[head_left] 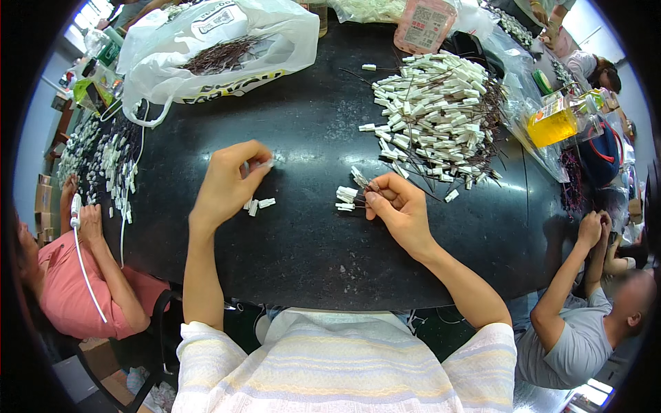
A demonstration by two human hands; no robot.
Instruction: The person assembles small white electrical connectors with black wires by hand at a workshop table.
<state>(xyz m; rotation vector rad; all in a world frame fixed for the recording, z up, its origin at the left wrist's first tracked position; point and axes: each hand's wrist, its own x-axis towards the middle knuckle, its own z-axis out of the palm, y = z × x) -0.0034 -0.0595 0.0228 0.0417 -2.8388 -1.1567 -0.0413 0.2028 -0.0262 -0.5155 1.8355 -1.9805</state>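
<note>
My left hand [231, 180] is over the dark table [303, 255], thumb and fingers pinched on a small whitish piece [266, 164], too blurred to name. Below that hand lie a few small white connectors [262, 204], partly hidden by it. To the right, my right hand [403, 212] grips several brown-wired connectors [346, 195] by their wires between thumb and fingers; their white ends point left. Beyond it, a large heap of white connectors with brown wires [437, 103] is spread out, and one loose connector [452, 195] sits near the heap's front edge.
At the far left an open white plastic bag [289, 48] holds brown wires. A pink labelled container [425, 24] stands behind the heap, a yellow bottle [553, 122] to its right. People work at both sides; a white cable [133, 179] crosses the table's left side.
</note>
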